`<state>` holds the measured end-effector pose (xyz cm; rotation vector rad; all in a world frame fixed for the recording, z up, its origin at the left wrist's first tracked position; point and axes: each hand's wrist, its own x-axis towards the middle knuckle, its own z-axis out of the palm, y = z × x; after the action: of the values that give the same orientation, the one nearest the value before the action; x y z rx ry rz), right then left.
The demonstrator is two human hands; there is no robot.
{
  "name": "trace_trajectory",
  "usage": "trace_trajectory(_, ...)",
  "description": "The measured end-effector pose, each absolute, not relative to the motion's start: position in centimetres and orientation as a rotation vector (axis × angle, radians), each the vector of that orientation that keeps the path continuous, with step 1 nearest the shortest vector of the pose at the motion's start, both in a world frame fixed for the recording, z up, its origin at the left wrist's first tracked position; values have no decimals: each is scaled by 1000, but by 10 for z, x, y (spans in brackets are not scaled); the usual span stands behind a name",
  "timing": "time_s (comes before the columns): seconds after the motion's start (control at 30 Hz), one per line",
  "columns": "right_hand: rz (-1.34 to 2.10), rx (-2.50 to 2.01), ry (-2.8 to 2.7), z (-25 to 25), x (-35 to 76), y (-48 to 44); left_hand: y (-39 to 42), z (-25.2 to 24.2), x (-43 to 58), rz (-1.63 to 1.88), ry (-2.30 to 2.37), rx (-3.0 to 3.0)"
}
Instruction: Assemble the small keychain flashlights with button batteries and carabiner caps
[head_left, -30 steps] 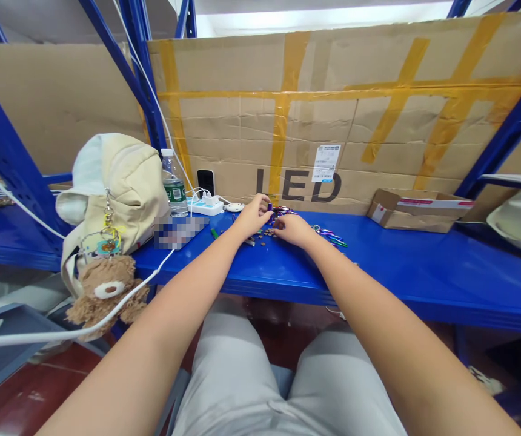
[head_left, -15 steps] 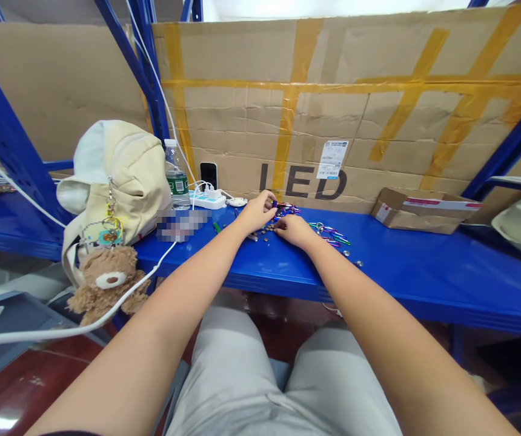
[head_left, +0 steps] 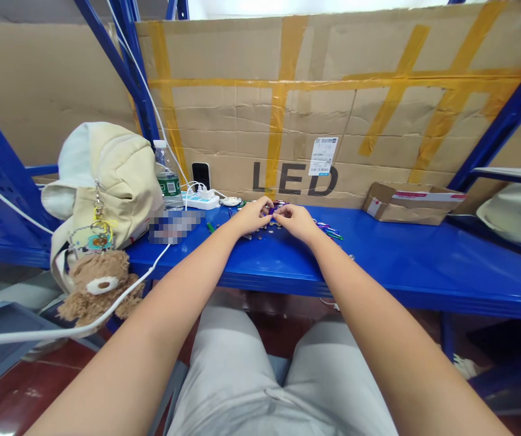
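My left hand [head_left: 254, 216] is closed on a small purple object [head_left: 271, 211] above the blue table. Close against it, my right hand [head_left: 295, 221] has its thumb and finger pinched at the same object; whether it grips a separate small part is too small to tell. Small round pieces [head_left: 260, 237] lie on the table below the hands. Colourful slim metallic pieces [head_left: 330, 231] are spread to the right of my right hand, and more lie behind the hands, partly hidden by them. A green piece [head_left: 210, 227] lies left of my left hand.
On the blue table [head_left: 392, 260] an open cardboard box [head_left: 412, 206] stands at the right. At the left are a cream bag [head_left: 128, 163] with a teddy bear [head_left: 99, 284], a water bottle [head_left: 168, 178], a power strip [head_left: 201, 200] and a white cable [head_left: 119, 306]. Large cardboard stands behind.
My right hand has lifted from the small round pieces and moved up to meet my left hand at the purple object. The camera view has shifted slightly to the right.
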<state>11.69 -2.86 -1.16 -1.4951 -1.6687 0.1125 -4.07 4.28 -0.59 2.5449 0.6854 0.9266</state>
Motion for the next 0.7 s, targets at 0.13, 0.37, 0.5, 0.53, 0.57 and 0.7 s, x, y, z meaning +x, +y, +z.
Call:
trace_trajectory(0.13, 150, -1445, -1650, -11, 117, -30, 42, -6, -40, 910, 679, 2544)
trace_trajectory(0.37, 150, -1426, -1620, -8, 117, -32, 39, -5, -41, 847, 597, 2537)
trace_trajectory(0.5, 190, -1402, -1655, -11, 119, -30, 36, -3, -42, 815, 595, 2555)
trace_trajectory(0.53, 189, -1394, -1656, -12, 119, -29, 35, -3, -42, 812, 596, 2558)
trace_trajectory(0.57, 186, -1386, -1657, -12, 120, -28, 35, -3, -42, 808, 594, 2561)
trace_trajectory(0.7, 183, -1359, -1664, -15, 121, -26, 36, -3, -42, 809, 584, 2582)
